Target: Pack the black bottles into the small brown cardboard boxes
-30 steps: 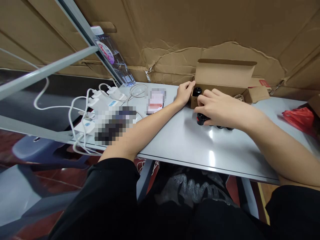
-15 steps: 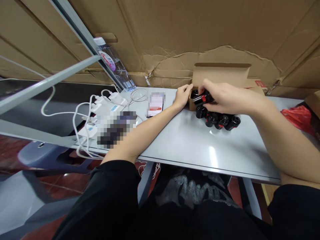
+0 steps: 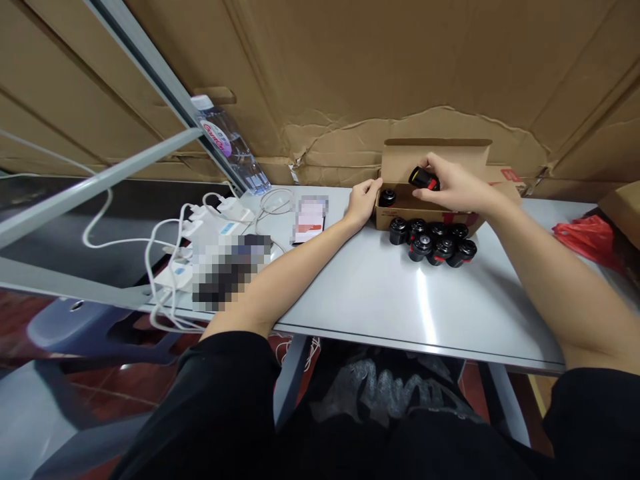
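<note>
Left to right along the tabletop (image 3: 380, 293), a pale grey, glossy sheet: several white charging cables (image 3: 125, 242), looped and tangled, running to a cluster of white plug adapters (image 3: 230, 211). One grey metal rail (image 3: 150, 80) rises at a slant beside one clear plastic water bottle (image 3: 225, 147), which has a white cap and a pink label. One dark object (image 3: 227, 277) lies pixelated, too blurred to identify; one phone (image 3: 310, 220) lies flat, its screen also blurred. One left hand (image 3: 363, 202), open, fingers loosely curled, rests against the left end of one open brown corrugated carton (image 3: 435, 157), its flap standing upright. Inside the carton's left end stands one black cylinder (image 3: 387, 198). One right hand (image 3: 457, 188) is closed to a narrow pinch, fingertips and thumb holding one black-and-red cylinder (image 3: 424, 178) tilted over the carton's interior. Seven similar black cylinders (image 3: 421, 248), short and dark-topped, some with red bands, stand clustered on the tabletop just in front of the carton, nine counted in all. Farther right: one crumpled red plastic bag (image 3: 583, 237) and one corner of a cardboard box (image 3: 623, 210). Behind all, one creased, torn cardboard sheet (image 3: 400, 67) lines the wall.
</note>
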Action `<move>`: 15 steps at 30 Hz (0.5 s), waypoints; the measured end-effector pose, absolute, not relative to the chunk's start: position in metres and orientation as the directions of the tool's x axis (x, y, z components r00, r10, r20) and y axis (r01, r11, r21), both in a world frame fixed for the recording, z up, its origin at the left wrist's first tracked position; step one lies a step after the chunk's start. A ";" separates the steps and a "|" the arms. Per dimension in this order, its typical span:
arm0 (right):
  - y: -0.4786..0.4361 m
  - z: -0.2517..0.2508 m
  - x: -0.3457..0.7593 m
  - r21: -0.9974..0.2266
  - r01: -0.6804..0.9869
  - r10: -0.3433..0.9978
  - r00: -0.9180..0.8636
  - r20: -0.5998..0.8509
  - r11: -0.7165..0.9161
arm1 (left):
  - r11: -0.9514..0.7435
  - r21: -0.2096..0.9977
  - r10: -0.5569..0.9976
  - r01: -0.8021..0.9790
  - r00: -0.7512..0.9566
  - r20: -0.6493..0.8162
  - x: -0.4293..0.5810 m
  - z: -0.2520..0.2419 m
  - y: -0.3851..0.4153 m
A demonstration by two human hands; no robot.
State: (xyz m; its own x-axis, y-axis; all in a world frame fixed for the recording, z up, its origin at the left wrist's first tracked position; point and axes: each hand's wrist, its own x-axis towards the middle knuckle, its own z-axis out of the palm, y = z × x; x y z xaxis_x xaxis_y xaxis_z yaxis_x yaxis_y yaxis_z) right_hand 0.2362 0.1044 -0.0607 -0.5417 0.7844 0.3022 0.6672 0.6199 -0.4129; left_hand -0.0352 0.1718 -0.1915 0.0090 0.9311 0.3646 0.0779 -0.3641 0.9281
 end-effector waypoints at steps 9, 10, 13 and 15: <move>0.114 -0.068 0.241 -0.509 0.623 0.774 -0.615 0.150 0.594 | -0.314 0.949 0.949 0.037 -0.023 0.315 -0.034 -0.184 0.164; 0.115 -0.070 0.241 -0.498 0.617 0.766 -0.621 0.166 0.609 | -0.318 0.947 0.948 0.040 -0.023 0.319 -0.035 -0.184 0.164; 0.116 -0.073 0.241 -0.517 0.571 0.736 -0.650 0.191 0.638 | -0.322 0.946 0.946 0.040 -0.019 0.323 -0.035 -0.184 0.164; 0.113 -0.071 0.240 -0.571 0.522 0.718 -0.671 0.184 0.634 | -0.325 0.945 0.945 0.045 -0.019 0.326 -0.035 -0.185 0.165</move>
